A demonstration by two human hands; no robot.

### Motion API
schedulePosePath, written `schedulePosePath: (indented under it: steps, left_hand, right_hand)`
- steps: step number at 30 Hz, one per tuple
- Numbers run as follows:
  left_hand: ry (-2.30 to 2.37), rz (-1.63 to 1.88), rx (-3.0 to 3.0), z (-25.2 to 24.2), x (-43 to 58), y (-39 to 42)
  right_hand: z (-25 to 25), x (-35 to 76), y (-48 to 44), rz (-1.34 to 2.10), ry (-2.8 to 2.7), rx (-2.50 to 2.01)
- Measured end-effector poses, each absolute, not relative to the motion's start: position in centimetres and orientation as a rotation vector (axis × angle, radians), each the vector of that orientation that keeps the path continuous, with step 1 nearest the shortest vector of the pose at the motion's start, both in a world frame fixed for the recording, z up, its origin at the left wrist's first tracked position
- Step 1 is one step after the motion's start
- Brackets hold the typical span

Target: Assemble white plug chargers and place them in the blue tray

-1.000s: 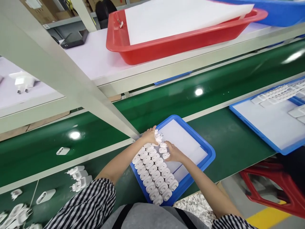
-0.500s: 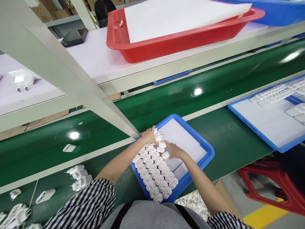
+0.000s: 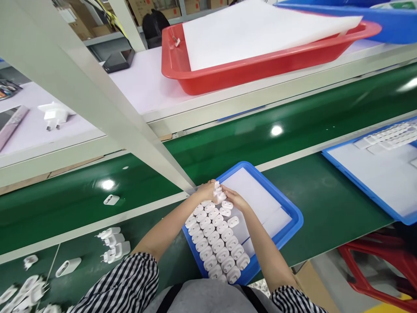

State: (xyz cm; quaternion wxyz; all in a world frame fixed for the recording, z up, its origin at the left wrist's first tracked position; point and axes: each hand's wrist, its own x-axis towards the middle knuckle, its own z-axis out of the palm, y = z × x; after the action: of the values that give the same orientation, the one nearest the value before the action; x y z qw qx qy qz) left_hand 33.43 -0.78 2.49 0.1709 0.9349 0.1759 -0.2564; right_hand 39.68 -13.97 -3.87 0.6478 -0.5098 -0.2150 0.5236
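Observation:
My left hand [image 3: 207, 191] is closed around a few white plug adapters [image 3: 219, 194] above the far left part of the blue tray [image 3: 295, 217]. My right hand [image 3: 235, 198] reaches in from the right, its fingertips against the held adapters; whether it grips one is hard to see. Rows of white adapters [image 3: 213, 237] stand packed together on the tray's left side. One adapter [image 3: 233, 221] lies slightly apart, right of the rows. White lining sheet [image 3: 257, 195] shows on the tray's right side.
A slanted metal post [image 3: 153, 152] rises just beyond my left hand. Loose adapters [image 3: 114, 245] lie at left on the green table. Another blue tray [image 3: 374, 182] with white parts is at right. A red tray [image 3: 228, 78] rests on the raised shelf.
My right hand has moved from the near adapters up to the ones in my left hand. An adapter now lies near where its fingers were. The whole view has shifted a little.

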Motion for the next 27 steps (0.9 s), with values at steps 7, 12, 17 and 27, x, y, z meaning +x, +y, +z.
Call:
schedulePosePath:
  steps: [7,12,17,27]
  left_hand:
    - [0.562,-0.711,2.736,3.4,33.3,-0.1]
    - [0.072,-0.479,2.85,4.4,33.8,-1.7]
    - [-0.16,-0.738,2.758,4.5,35.2,-3.7]
    - [-0.067,-1.183,2.507,2.4,37.5,-7.0]
  right_hand:
    - [-4.3,40.2,-13.8,1.055,-0.639,-1.417]
    - [-4.7,40.4,-19.4,0.872,-0.726,-2.054]
    - [-3.9,37.1,-22.9,1.311,-0.867,-2.072]
    - [-3.8,35.9,-21.9,1.041,-0.774,-2.022]
